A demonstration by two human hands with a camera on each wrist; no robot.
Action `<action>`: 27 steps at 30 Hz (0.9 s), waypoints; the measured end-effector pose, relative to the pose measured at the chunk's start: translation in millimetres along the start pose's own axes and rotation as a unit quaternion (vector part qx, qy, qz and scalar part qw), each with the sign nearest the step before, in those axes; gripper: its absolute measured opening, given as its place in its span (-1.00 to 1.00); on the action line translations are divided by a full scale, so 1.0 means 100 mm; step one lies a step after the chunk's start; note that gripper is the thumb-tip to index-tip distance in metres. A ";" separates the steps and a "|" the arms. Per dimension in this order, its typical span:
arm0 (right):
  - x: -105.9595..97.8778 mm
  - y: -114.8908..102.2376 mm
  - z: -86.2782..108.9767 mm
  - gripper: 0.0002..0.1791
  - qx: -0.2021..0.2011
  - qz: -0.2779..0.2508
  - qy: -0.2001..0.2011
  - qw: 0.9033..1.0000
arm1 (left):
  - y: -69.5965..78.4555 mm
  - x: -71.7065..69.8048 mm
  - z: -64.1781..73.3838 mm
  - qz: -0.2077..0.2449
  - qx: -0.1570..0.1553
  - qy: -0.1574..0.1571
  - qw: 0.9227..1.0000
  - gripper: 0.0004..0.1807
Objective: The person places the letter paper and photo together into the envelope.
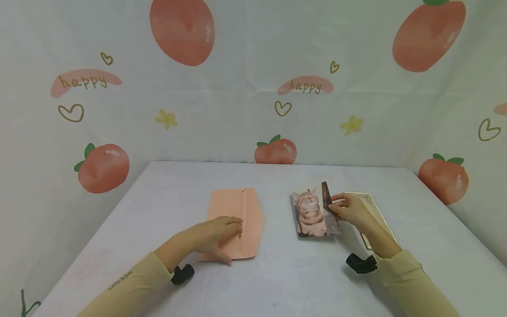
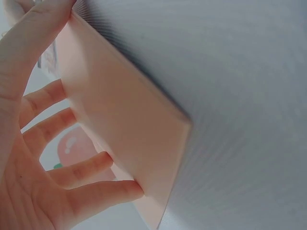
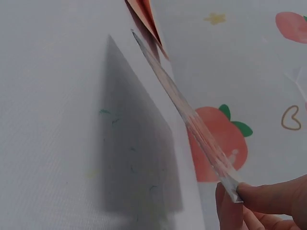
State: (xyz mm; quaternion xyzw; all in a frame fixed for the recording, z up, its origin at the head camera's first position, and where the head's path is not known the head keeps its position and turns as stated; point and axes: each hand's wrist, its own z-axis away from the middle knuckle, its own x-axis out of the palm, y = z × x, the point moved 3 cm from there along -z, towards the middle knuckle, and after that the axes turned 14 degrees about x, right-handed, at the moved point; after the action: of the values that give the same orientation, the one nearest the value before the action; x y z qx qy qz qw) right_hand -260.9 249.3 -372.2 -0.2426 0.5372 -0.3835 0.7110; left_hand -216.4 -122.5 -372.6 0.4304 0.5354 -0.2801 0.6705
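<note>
A pink envelope [image 1: 250, 233] lies on the table left of centre, its pointed flap unfolded toward the right. My left hand [image 1: 215, 237] rests on it with spread fingers; in the left wrist view the fingertips [image 2: 132, 189] touch the pink paper [image 2: 129, 115] and the thumb is at one corner. Between right thumb and fingers I pinch a card with a cat picture [image 1: 310, 213] by its right edge. Seen edge-on in the right wrist view, the card [image 3: 184, 112] is tilted and raised, casting a shadow below. My right hand [image 1: 352, 211] is at its end.
Under the right hand and forearm lies a cream card with a dark ornamental border [image 1: 378, 213], partly hidden. The white table [image 1: 285, 281] meets a fruit-printed cloth backdrop [image 1: 222, 114] at its far edge. Black wrist-worn pieces [image 1: 361, 263] show beside both wrists.
</note>
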 end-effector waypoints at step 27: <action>0.07 -0.16 0.06 -0.51 -0.021 -0.039 -0.029 0.999 | 0.01 -0.01 0.00 0.014 -0.010 -0.006 1.000 -0.19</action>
State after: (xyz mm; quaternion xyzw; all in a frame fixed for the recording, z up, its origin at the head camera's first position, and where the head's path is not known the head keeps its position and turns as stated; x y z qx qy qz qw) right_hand -258.4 234.2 -362.3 -0.2894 0.5142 -0.3928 0.7054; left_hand -215.9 -122.7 -371.8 0.4293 0.5282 -0.2676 0.6820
